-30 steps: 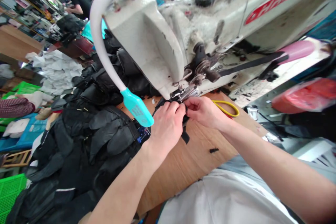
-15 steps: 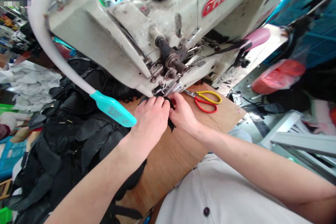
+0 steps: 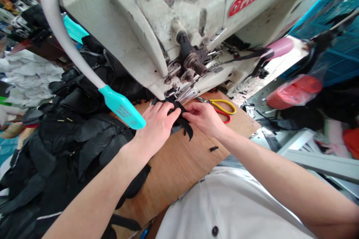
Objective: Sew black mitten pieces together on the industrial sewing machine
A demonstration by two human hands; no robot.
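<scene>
A sewing machine [image 3: 146, 41] stands before me, its metal guide and presser parts just past my fingertips. My left hand [image 3: 157, 119] presses down on a piece of black fabric [image 3: 179, 117] with thumb and fingers bent against it. On the fabric's right edge, my right hand [image 3: 203, 117] pinches a black strip between thumb and fingers. The strip's loose end curls down over the brown board. Scissors [image 3: 223, 106] with one yellow and one red handle lie behind my right hand, which partly hides the red one. The fabric's far end is hidden under the machine.
A lamp [image 3: 123, 108] with a turquoise head reaches down close above my left wrist. Black fabric pieces [image 3: 84, 145] are heaped at the left. The brown board [image 3: 179, 171] bears a small black scrap [image 3: 214, 149]. A grey metal frame [image 3: 316, 157] stands at the right.
My right hand has shifted a little right, partly covering the red scissor handle. More of the black fabric and strip shows between my hands. The camera view has moved slightly.
</scene>
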